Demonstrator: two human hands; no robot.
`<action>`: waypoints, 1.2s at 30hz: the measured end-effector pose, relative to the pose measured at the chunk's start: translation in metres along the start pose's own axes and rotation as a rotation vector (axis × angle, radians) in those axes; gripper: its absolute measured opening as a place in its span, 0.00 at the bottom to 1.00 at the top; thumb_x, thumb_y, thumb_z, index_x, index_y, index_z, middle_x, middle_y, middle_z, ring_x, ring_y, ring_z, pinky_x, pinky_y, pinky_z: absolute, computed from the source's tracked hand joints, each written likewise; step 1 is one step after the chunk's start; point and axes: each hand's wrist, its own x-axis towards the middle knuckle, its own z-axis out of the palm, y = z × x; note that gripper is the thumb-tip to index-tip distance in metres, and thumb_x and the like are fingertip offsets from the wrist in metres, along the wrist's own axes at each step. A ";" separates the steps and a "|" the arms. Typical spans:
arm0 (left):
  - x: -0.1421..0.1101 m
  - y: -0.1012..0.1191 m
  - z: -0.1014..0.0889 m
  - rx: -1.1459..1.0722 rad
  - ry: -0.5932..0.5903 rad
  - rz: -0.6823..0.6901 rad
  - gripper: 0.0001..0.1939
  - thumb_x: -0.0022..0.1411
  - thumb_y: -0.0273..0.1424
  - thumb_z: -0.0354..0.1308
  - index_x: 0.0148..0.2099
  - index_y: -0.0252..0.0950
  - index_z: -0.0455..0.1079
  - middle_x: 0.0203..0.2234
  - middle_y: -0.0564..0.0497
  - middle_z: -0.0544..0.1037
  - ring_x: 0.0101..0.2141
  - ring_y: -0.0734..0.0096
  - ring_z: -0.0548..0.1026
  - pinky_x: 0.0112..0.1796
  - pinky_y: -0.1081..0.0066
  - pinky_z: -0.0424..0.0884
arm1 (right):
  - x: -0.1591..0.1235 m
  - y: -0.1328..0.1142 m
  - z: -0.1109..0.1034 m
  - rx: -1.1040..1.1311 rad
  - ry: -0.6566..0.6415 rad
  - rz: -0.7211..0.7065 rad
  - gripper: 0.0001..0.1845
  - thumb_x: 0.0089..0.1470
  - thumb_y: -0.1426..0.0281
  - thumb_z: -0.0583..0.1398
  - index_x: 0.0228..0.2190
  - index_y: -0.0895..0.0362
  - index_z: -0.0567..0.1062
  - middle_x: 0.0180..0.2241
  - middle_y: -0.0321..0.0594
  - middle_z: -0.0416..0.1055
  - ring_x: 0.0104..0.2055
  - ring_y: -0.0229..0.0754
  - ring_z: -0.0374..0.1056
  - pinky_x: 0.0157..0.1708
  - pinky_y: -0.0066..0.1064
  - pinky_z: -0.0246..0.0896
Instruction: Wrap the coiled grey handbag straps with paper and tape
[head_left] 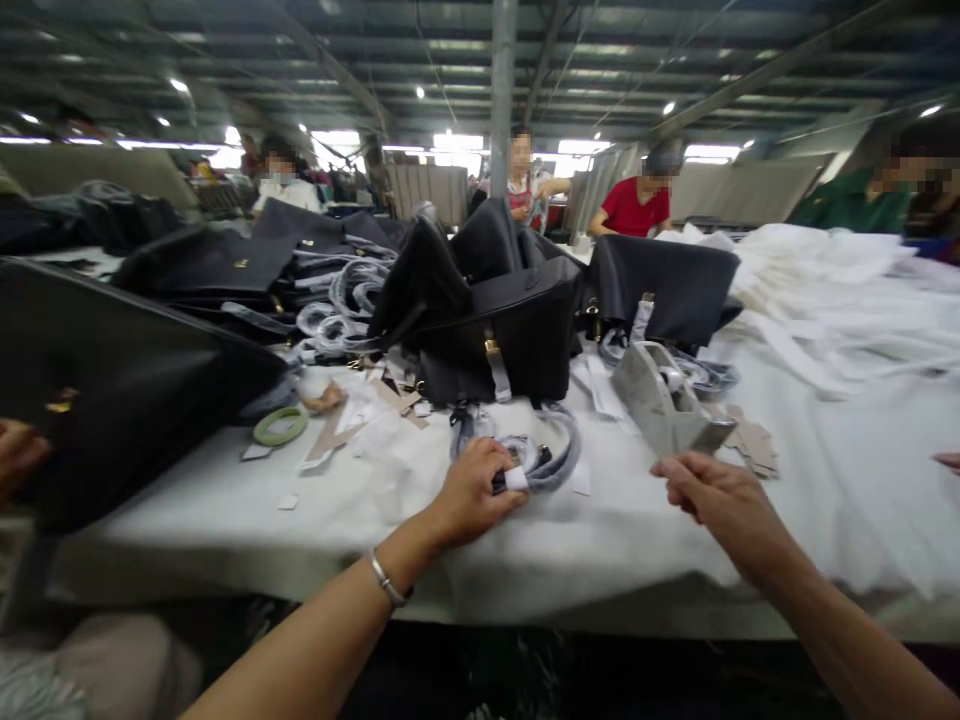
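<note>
My left hand (476,490), with a silver bangle at its wrist, is closed on one end of a coiled bag strap (559,460) in clear wrapping, lying on the table. A small white piece shows on the strap beside my fingers. My right hand (720,505) is pinched at the front edge of a grey tape dispenser (660,405). Whatever lies between those fingertips is too small to make out. Just behind the strap stands a black handbag (502,325) with a gold clasp and a wrapped tab.
More black bags (660,285) and wrapped straps (337,305) crowd the back of the white-covered table (420,560). A green tape roll (280,427) and paper scraps lie left. White sheeting (840,300) is heaped right. Another person's hand (19,450) is by a large bag (135,370).
</note>
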 end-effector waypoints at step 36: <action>0.012 -0.010 0.005 -0.168 0.070 -0.077 0.11 0.51 0.32 0.69 0.31 0.34 0.70 0.32 0.50 0.69 0.38 0.65 0.67 0.42 0.66 0.65 | -0.034 -0.039 0.117 0.316 -0.443 0.327 0.22 0.41 0.53 0.65 0.27 0.60 0.74 0.15 0.31 0.62 0.15 0.27 0.49 0.13 0.20 0.37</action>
